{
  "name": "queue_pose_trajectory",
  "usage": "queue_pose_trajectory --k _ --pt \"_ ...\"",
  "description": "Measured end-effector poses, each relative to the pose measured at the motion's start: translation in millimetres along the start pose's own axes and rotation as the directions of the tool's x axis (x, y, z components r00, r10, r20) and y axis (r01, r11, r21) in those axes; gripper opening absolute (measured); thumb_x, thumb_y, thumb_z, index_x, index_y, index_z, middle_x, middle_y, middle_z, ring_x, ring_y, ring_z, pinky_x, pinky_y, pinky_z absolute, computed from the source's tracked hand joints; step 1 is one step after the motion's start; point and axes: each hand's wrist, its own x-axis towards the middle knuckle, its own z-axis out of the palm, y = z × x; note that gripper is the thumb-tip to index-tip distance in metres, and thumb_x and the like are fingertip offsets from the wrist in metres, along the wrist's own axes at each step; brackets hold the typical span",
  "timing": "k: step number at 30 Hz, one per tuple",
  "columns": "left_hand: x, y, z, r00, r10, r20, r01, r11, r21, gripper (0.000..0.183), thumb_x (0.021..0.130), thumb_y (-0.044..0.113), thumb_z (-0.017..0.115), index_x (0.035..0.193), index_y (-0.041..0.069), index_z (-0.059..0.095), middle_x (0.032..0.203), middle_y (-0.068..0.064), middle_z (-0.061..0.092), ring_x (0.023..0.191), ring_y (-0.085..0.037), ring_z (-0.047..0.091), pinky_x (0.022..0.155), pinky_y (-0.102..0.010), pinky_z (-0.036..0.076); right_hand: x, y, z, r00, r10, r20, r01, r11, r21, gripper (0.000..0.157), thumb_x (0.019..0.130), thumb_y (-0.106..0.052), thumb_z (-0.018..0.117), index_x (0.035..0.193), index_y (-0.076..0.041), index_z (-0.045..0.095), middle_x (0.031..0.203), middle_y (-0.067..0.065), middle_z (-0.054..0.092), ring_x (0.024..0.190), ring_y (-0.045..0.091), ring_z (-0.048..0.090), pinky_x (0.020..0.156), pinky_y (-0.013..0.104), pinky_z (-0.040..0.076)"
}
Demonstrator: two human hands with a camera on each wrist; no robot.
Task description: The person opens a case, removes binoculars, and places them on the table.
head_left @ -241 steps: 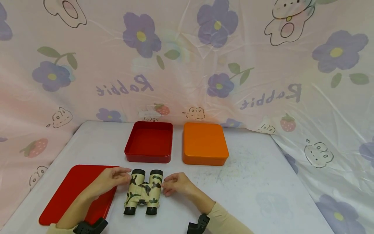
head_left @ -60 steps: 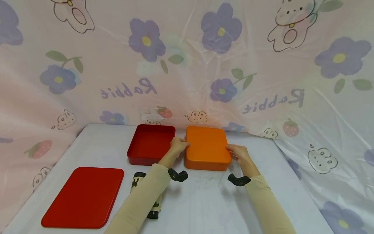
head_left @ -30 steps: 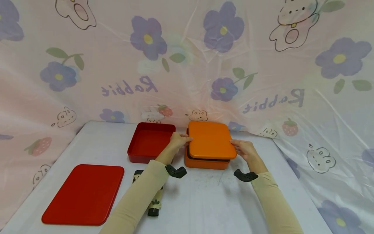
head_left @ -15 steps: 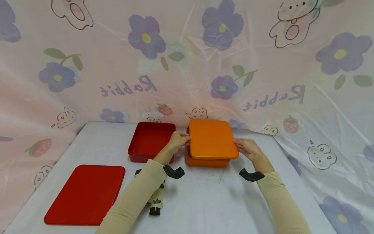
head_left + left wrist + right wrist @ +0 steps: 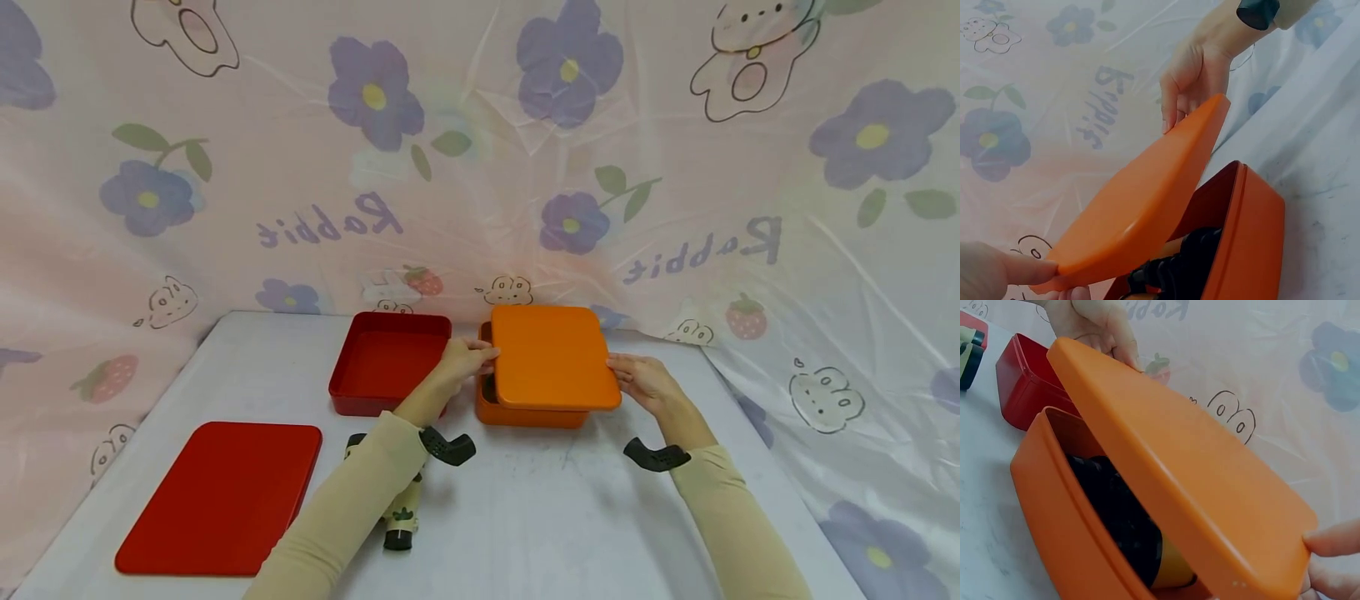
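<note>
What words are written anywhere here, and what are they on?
"Rabbit", printed mirrored, on the flowered sheet behind the table, left of middle.
"Rabbit", mirrored again, on the same sheet further right.
Part of the same word shows on the sheet in both wrist views.
No writing shows on the orange lid, the orange box, the red box or the red lid.

I see the open tray (image 5: pixel 388 362) left of the box (image 5: pixel 525 410) at the counter's (image 5: pixel 570 517) back; the lid (image 5: pixel 553 356) above that box; the flat cover (image 5: pixel 221 496) front-left, binoculars (image 5: pixel 397 517) beside it
</note>
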Motion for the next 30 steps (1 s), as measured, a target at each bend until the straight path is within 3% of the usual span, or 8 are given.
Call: queue_pose_trajectory --k 2,9,15,19,22,24,26,30 --pt "-0.5 0.4 1.7 1.0 0.003 0.01 -0.003 1.0 -0.015 0.033 0.092 0.018 0.064 0.119 -0.001 0.061 0.121 -0.018 0.065 0.09 -0.017 0.07 0.095 -0.034 0.055 -3 -2 -1.7 1.0 -0.001 0.002 0.001 1.0 -0.018 0.067 0.098 -0.01 0.051 0.147 0.016 0.013 0.084 -0.017 0.063 0.081 -0.004 0.062 0.074 0.012 0.054" --pt "-7.6 0.1 11.4 0.998 0.044 0.034 -0.041 0.995 -0.091 0.029 0.092 0.011 0.064 0.115 -0.006 0.06 0.11 -0.017 0.065 0.069 -0.007 0.062 0.085 -0.03 0.059 -16 -4 -9.9 1.0 -0.004 0.002 0.004 0.995 -0.101 0.065 0.099 -0.015 0.052 0.146 0.016 0.019 0.086 -0.019 0.064 0.084 -0.003 0.061 0.077 0.012 0.053" --pt "-19.8 1.3 18.0 0.995 0.047 0.085 -0.038 0.994 -0.103 0.037 0.092 0.009 0.063 0.123 -0.009 0.056 0.125 -0.023 0.061 0.069 -0.006 0.064 0.087 -0.033 0.057 -26 -6 -20.3 1.0 -0.003 -0.001 0.003 0.984 -0.18 0.067 0.098 -0.019 0.053 0.146 0.016 0.021 0.089 -0.023 0.062 0.087 -0.004 0.06 0.078 0.012 0.053" --pt "-27.5 1.3 22.2 0.992 0.052 0.112 -0.042 0.995 -0.094 0.037 0.091 0.009 0.064 0.123 -0.008 0.058 0.122 -0.024 0.063 0.072 -0.009 0.069 0.087 -0.032 0.057 -34 -7 -28.8 1.0 -0.022 0.019 0.026 0.973 -0.228 0.063 0.098 -0.021 0.054 0.144 0.014 0.028 0.09 -0.024 0.063 0.088 -0.005 0.06 0.079 0.012 0.053" --pt "-31.9 0.9 27.4 0.989 0.058 0.136 -0.041 0.992 -0.123 0.036 0.091 0.009 0.064 0.121 -0.008 0.058 0.118 -0.022 0.064 0.073 -0.009 0.069 0.087 -0.032 0.057 -40 -7 -36.8 0.999 -0.04 0.032 0.046 0.974 -0.223 0.035 0.098 -0.018 0.055 0.129 -0.003 0.054 0.09 -0.023 0.065 0.087 -0.004 0.061 0.079 0.013 0.053" --pt "-34.4 -0.3 32.1 0.987 0.059 0.152 -0.037 0.989 -0.145 0.036 0.091 0.01 0.064 0.121 -0.008 0.057 0.115 -0.021 0.065 0.07 -0.007 0.068 0.087 -0.032 0.057 -44 -7 -43.1 0.998 -0.046 0.046 0.054 0.977 -0.206 0.016 0.098 -0.017 0.054 0.111 -0.016 0.064 0.091 -0.022 0.067 0.087 -0.003 0.062 0.079 0.013 0.053" --pt "-36.1 -3.2 37.5 0.983 0.064 0.17 -0.034 0.985 -0.169 0.036 0.091 0.009 0.064 0.122 -0.008 0.056 0.113 -0.02 0.066 0.067 -0.005 0.066 0.086 -0.031 0.058 -47 -5 -49.2 0.997 -0.047 0.06 0.059 0.977 -0.205 0.014 0.098 -0.016 0.054 0.098 -0.025 0.065 0.091 -0.022 0.067 0.087 -0.003 0.062 0.079 0.013 0.053" --pt "-41.4 -11.4 49.7 0.979 0.072 0.19 -0.029 0.975 -0.219 0.034 0.092 0.008 0.063 0.121 -0.008 0.057 0.109 -0.019 0.068 0.065 -0.004 0.064 0.083 -0.029 0.059 -55 2 -62.2 0.996 -0.026 0.083 0.043 0.976 -0.212 0.021 0.099 -0.015 0.053 0.095 -0.028 0.068 0.093 -0.022 0.068 0.087 -0.002 0.062 0.079 0.014 0.054"
